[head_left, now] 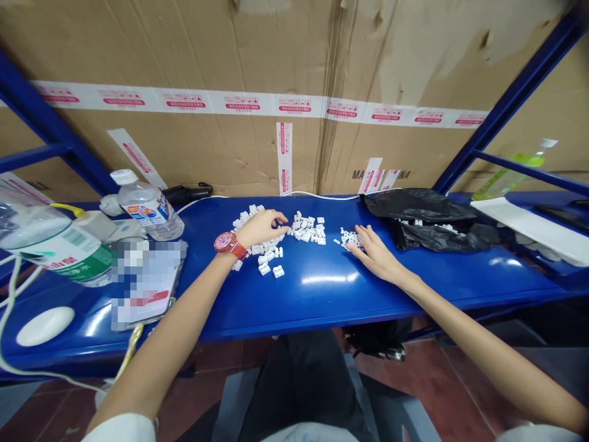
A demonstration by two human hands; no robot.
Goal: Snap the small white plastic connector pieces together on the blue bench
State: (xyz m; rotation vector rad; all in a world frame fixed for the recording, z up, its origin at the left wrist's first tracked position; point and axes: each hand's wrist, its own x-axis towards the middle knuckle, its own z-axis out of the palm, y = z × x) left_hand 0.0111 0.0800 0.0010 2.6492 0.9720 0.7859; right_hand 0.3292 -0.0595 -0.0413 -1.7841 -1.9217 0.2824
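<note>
My left hand (261, 228), with a red watch (225, 242) on its wrist, hovers over or rests on a pile of small white plastic blocks (264, 248). Its thumb and forefinger are apart, and nothing shows between them. Just right of those fingertips lies a second group of white blocks (307, 229). My right hand (376, 253) is stretched out, palm down, at a heap of much smaller white pieces (348, 238). Its fingers partly cover the heap, so contact underneath cannot be made out. Two loose blocks (278, 271) lie nearer the front edge.
A black plastic bag (427, 212) holding more white pieces lies at the right, beside a white tray (536, 227). Two plastic bottles (150, 205), a badge holder (154, 282), a white mouse (45, 326) and cables crowd the left. Cardboard (202, 147) walls off the blue table's (285, 307) back.
</note>
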